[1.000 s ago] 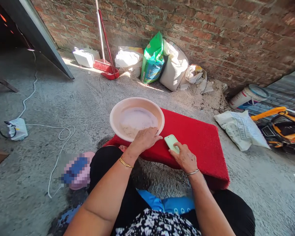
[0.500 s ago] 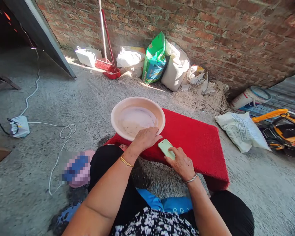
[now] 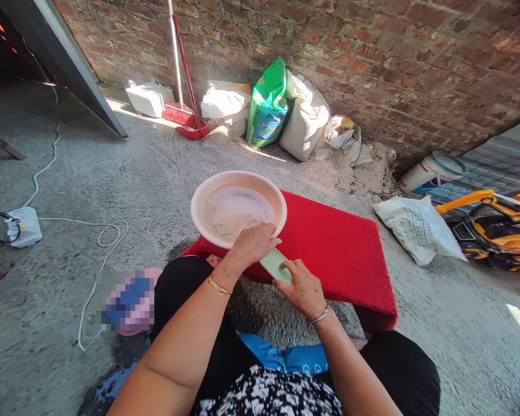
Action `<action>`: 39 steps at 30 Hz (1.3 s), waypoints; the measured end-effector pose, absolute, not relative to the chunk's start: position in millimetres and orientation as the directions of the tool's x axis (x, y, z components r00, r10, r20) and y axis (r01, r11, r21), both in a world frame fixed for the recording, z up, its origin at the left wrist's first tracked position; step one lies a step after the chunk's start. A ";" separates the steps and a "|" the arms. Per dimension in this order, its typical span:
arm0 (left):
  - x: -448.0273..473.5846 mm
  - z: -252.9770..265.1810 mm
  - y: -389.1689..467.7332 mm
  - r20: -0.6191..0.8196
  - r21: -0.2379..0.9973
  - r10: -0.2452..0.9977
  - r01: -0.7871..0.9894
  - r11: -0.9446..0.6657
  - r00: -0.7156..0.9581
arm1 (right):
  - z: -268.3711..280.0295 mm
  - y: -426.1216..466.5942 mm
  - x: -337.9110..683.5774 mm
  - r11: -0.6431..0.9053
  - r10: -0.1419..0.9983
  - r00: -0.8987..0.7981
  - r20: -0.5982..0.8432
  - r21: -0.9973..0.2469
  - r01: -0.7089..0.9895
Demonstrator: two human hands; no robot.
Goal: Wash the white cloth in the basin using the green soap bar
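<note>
A pale pink basin [image 3: 195, 211] holding cloudy water stands on the left end of a low bench covered in red plush cloth [image 3: 329, 242]. My left hand [image 3: 253, 245] is over the basin's near right rim, back upward. Its fingers are held together and curled, and whatever is under them is hidden. My right hand [image 3: 301, 289] grips the near end of a flat, pale green, round-cornered slab [image 3: 274, 264], about phone-sized. The slab's far end reaches under the thumb side of my left hand; whether they touch is unclear.
A pink tub [image 3: 134, 323], partly blurred out, is on the floor at left, near a power strip [image 3: 23, 226] and its cord. Sacks [image 3: 266, 112], a broom and a red dustpan [image 3: 194, 132] line the brick wall. At right are a white bag [image 3: 416, 228] and an orange toy digger [image 3: 498, 231].
My right hand has pushed the pale green slab leftward and a little away from me, so its far end is now at my left hand. My left hand stays by the rim.
</note>
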State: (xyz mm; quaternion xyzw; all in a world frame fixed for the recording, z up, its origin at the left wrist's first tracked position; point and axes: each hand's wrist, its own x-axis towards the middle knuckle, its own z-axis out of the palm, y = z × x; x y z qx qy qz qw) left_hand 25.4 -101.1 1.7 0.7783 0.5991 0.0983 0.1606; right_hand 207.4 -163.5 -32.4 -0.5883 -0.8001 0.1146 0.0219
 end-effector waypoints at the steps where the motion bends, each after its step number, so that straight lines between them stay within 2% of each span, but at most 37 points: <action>1: 25.4 1.8 -101.0 -0.041 0.364 0.963 0.902 -0.233 0.265 | -33.2 -163.2 209.0 0.284 0.942 -0.314 -0.116 -0.221 0.933; 6: 26.1 3.8 -102.3 -0.036 0.363 0.961 0.899 -0.244 0.276 | -27.7 -159.7 271.9 0.120 0.964 -0.189 -0.187 -0.327 0.937; 10: 26.3 3.8 -102.1 -0.043 0.363 0.961 0.900 -0.240 0.273 | -29.8 -150.6 293.7 -0.008 0.998 -0.012 -0.057 -0.348 0.937; 14: 25.3 2.8 -101.2 -0.034 0.362 0.964 0.902 -0.235 0.265 | -45.5 -135.9 253.0 0.042 0.997 -0.016 0.073 -0.366 0.930; 18: 24.0 2.8 -100.3 -0.042 0.355 0.964 0.906 -0.231 0.262 | -54.2 -125.5 239.5 0.068 0.998 -0.059 0.038 -0.335 0.940; 22: 24.4 2.1 -100.3 -0.029 0.341 0.958 0.903 -0.260 0.287 | -51.3 -132.1 292.3 -0.155 0.988 0.155 -0.025 -0.301 0.941; 25: 24.8 0.7 -100.3 -0.038 0.314 0.955 0.911 -0.268 0.294 | -47.9 -133.5 325.3 -0.300 0.949 0.316 0.011 -0.285 0.910; 27: 24.5 0.1 -100.4 -0.040 0.306 0.956 0.915 -0.264 0.289 | -49.8 -128.1 323.0 -0.265 0.946 0.309 0.096 -0.317 0.911; 30: 23.8 0.3 -100.5 -0.027 0.327 0.958 0.908 -0.262 0.286 | -58.3 -113.5 285.4 -0.088 0.963 0.178 0.204 -0.386 0.918; 33: 23.2 1.5 -99.4 -0.029 0.337 0.960 0.907 -0.252 0.277 | -64.4 -98.0 243.3 0.019 0.980 0.064 0.187 -0.413 0.910; 36: 23.6 2.5 -97.5 -0.070 0.331 0.962 0.916 -0.227 0.263 | -65.0 -94.6 241.1 -0.023 0.991 0.075 0.115 -0.398 0.917; 39: 24.7 3.1 -97.3 -0.061 0.326 0.960 0.914 -0.240 0.274 | -63.3 -108.0 288.4 -0.212 0.965 0.252 0.072 -0.352 0.912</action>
